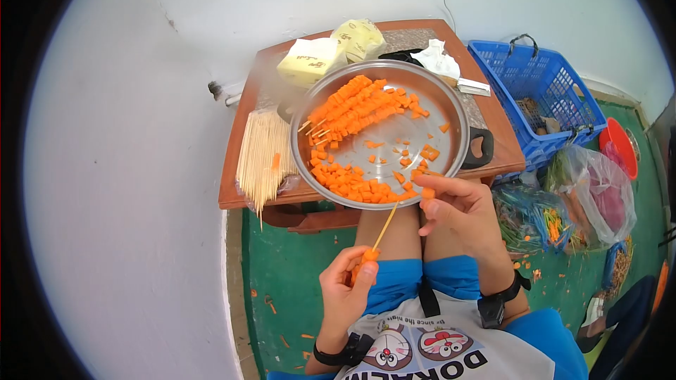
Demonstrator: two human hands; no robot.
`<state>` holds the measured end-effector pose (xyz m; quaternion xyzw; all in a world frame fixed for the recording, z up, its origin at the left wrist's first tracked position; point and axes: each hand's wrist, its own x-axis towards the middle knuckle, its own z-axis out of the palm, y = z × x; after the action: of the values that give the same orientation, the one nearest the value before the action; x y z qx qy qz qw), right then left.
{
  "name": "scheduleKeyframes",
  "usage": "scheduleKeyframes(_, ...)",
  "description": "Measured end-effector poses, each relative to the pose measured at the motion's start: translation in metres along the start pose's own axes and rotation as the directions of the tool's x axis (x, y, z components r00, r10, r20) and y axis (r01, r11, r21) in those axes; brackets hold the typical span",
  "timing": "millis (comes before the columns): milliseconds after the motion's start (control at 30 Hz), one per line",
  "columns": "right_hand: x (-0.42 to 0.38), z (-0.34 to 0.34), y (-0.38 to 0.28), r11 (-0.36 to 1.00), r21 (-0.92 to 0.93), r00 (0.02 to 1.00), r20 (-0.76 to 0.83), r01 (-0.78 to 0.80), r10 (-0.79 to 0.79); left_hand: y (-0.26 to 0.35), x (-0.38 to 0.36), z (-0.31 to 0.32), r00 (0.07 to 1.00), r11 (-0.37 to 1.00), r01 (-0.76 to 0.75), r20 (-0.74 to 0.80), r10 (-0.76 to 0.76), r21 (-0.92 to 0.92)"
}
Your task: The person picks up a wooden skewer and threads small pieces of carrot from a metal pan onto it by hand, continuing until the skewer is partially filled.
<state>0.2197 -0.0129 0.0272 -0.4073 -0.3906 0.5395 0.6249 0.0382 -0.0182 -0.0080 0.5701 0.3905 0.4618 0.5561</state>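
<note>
My left hand (pixel 343 288) is closed around a wooden skewer (pixel 385 228) with carrot pieces (pixel 369 256) threaded at its lower end. The skewer's bare tip slants up toward the pan's near rim. My right hand (pixel 461 214), just beyond that tip, pinches a small carrot piece (pixel 428 193) between thumb and fingers. In front of both hands is a wide metal pan (pixel 461 109). Finished carrot skewers (pixel 362 107) lie stacked in its far left part. Loose carrot chunks (pixel 355 184) are heaped along its near left side, and a few are scattered across the bottom.
Bare wooden skewers (pixel 262 151) lie bundled left of the pan on the table (pixel 503 142). Tissue packs (pixel 310 60) stand behind it. At right are a blue crate (pixel 553 142), a red basin (pixel 620 146) and plastic bags (pixel 598 193) of vegetables. Another person's leg (pixel 627 331) shows at lower right.
</note>
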Motion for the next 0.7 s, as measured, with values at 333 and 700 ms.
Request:
scheduleKeyframes(333,-0.0058,-0.0030,0.0050,0.968,0.243,0.998,0.047,-0.059,0.049,0.0037,-0.0024,-0.0019,0.998,0.997,0.069,0.007,-0.069,0.019)
scheduleKeyframes(700,-0.0099,0.0023,0.0055,0.957,0.289,0.997,0.071,-0.008,-0.013,-0.0034,-0.0037,-0.0018,1.000,0.997,0.026,0.007,-0.027,0.068)
